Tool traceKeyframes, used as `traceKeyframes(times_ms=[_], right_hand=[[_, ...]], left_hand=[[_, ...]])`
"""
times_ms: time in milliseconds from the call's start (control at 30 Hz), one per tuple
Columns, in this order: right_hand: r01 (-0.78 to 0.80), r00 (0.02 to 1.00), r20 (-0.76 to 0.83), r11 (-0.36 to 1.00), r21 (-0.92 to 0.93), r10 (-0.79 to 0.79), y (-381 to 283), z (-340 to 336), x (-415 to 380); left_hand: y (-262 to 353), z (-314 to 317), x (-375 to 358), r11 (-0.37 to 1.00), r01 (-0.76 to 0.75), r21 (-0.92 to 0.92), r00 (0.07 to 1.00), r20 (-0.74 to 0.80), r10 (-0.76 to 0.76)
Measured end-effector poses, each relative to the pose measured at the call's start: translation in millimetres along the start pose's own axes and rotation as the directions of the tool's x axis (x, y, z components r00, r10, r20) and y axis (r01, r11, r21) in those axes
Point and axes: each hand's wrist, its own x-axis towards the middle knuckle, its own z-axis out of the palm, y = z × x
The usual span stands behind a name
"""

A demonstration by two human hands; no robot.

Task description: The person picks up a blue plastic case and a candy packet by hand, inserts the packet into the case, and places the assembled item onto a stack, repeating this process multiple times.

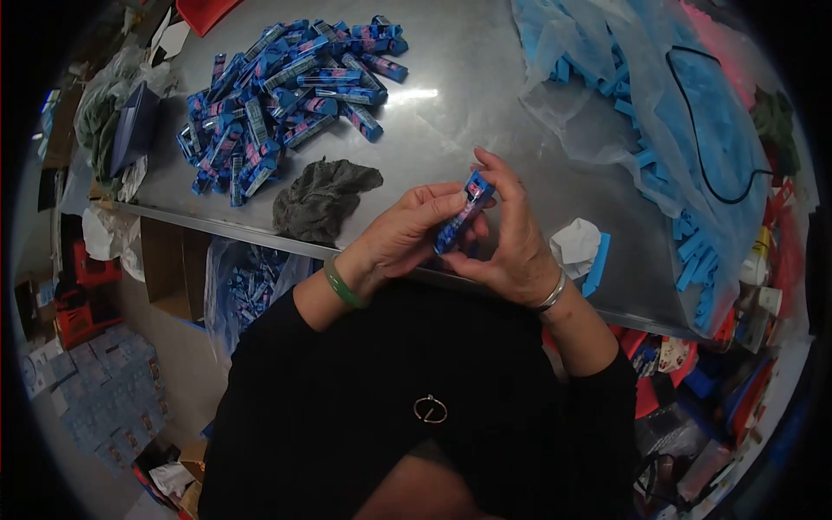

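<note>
A small blue printed box [454, 227] is held at a tilt above the front edge of the metal table. My left hand [407, 227] is closed on its side, the thumb pressed on the printed face. My right hand [517, 247] curves round the other side, with fingertips at the box's upper end and the thumb near its lower end. Left of my hands lies a crumpled dark grey cloth [322, 201]. Beyond the cloth is a heap of similar blue boxes [286, 95]. A crumpled white paper [575, 246] and a light blue strip [597, 265] sit right of my right hand.
A clear plastic bag [598, 121] with many light blue pieces [693, 247] covers the table's right side. Below the table's front edge [234, 234], at left, hang a bag of small blue boxes [251, 290] and a cardboard box [173, 269]. Red bins [78, 295] stand farther left.
</note>
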Motion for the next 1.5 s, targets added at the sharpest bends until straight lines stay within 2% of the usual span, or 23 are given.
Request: traceKeyframes(times_ms=[133, 200, 233, 267, 300, 333, 367, 400, 433, 500, 567, 633, 700, 733, 767, 867, 967, 1067, 1133, 1267, 1333, 1467, 1500], right_hand=[[0.001, 1.000, 0.017, 0.998, -0.056, 0.000, 2.5, -9.2, 5.5], [-0.066, 0.997, -0.034, 0.997, -0.026, 0.065, 8.6, -27.7, 14.8], [-0.068, 0.997, -0.036, 0.997, -0.030, 0.067, 16.8, -38.8, 18.6], [-0.189, 0.978, -0.110, 0.972, -0.136, 0.175, 29.3, -53.3, 22.7], [-0.313, 0.943, -0.195, 0.922, -0.230, 0.271, 43.7, -67.4, 26.7], [-0.392, 0.908, -0.239, 0.897, -0.204, 0.343, 60.5, -79.8, 31.2], [-0.466, 0.868, -0.281, 0.867, -0.175, 0.410, 80.0, -91.3, 37.2], [-0.459, 0.871, -0.286, 0.871, -0.177, 0.400, 105.9, -101.5, 41.3], [-0.452, 0.873, -0.292, 0.874, -0.179, 0.391, 130.0, -106.0, 46.4], [-0.478, 0.863, -0.323, 0.837, -0.268, 0.389, 156.3, -104.6, 61.6], [-0.501, 0.854, -0.350, 0.790, -0.352, 0.386, 178.5, -100.3, 79.1], [-0.639, 0.758, -0.460, 0.667, -0.383, 0.462, 196.0, -86.4, 96.3], [-0.705, 0.701, -0.504, 0.599, -0.380, 0.504, 201.9, -74.5, 110.7], [-0.761, 0.641, -0.555, 0.528, -0.376, 0.530, 203.2, -71.5, 115.1], [-0.766, 0.638, -0.548, 0.524, -0.373, 0.541, 203.4, -72.0, 118.0], [-0.795, 0.606, -0.537, 0.465, -0.389, 0.587, 209.6, -74.2, 126.3], [-0.760, 0.649, -0.489, 0.467, -0.452, 0.582, 210.3, -86.7, 125.8], [-0.719, 0.671, -0.372, 0.440, -0.538, 0.642, 195.6, -106.6, 115.5], [-0.663, 0.631, -0.205, 0.384, -0.643, 0.748, 182.7, -117.9, 106.1], [-0.584, 0.645, -0.138, 0.369, -0.723, 0.751, 171.8, -119.8, 90.9], [-0.510, 0.792, -0.209, 0.433, -0.744, 0.574, 184.6, -110.2, 86.6], [-0.489, 0.823, -0.241, 0.426, -0.761, 0.515, 187.1, -103.0, 85.6], [-0.496, 0.833, -0.232, 0.492, -0.716, 0.502, 187.2, -106.3, 83.2]], left_hand=[[13.0, -1.7, 1.0, 0.999, 0.007, 0.054, 0.999, -0.038, -0.005], [39.0, -16.5, 4.7, 0.938, -0.154, 0.311, 0.974, -0.111, 0.197], [66.5, -19.9, 0.8, 0.799, -0.178, 0.574, 0.932, -0.163, 0.325], [98.5, -26.0, -4.5, 0.593, -0.155, 0.790, 0.873, -0.172, 0.457], [126.6, -44.6, -4.0, 0.380, -0.162, 0.911, 0.769, -0.125, 0.627], [153.6, -63.1, -4.3, 0.149, -0.126, 0.981, 0.645, -0.034, 0.764], [182.2, -77.3, -11.9, -0.258, 0.090, 0.962, 0.541, 0.171, 0.824], [201.2, -82.7, -16.9, -0.581, 0.336, 0.741, 0.479, 0.397, 0.783], [204.7, -77.9, -16.3, -0.584, 0.334, 0.740, 0.478, 0.401, 0.781], [203.3, -68.4, -17.1, -0.755, 0.481, 0.445, 0.461, 0.604, 0.650], [166.6, -46.1, -9.6, -0.730, 0.268, 0.629, 0.556, 0.517, 0.650], [110.2, -36.9, -4.2, -0.377, -0.061, 0.924, 0.695, 0.311, 0.649], [68.2, -24.2, -3.7, -0.171, -0.115, 0.979, 0.872, 0.182, 0.454], [49.8, -26.7, -2.7, -0.198, -0.128, 0.972, 0.892, 0.200, 0.406], [34.1, -28.3, -2.2, -0.226, -0.144, 0.963, 0.908, 0.219, 0.357], [5.6, -22.9, -6.7, -0.235, -0.136, 0.962, 0.916, 0.212, 0.339], [-3.5, -28.0, -5.3, -0.172, -0.115, 0.978, 0.945, 0.161, 0.285], [-7.8, -33.3, -3.5, -0.065, -0.115, 0.991, 0.953, 0.128, 0.273], [-10.0, -35.9, -2.9, -0.004, -0.134, 0.991, 0.947, 0.129, 0.294], [-12.6, -37.0, -3.0, -0.108, -0.214, 0.971, 0.906, 0.239, 0.350], [-12.7, -34.2, -2.9, -0.156, -0.225, 0.962, 0.895, 0.267, 0.358], [-8.7, -28.3, -4.0, -0.220, -0.235, 0.947, 0.868, 0.307, 0.390], [-6.8, -28.3, -4.7, -0.228, -0.235, 0.945, 0.861, 0.311, 0.403]])
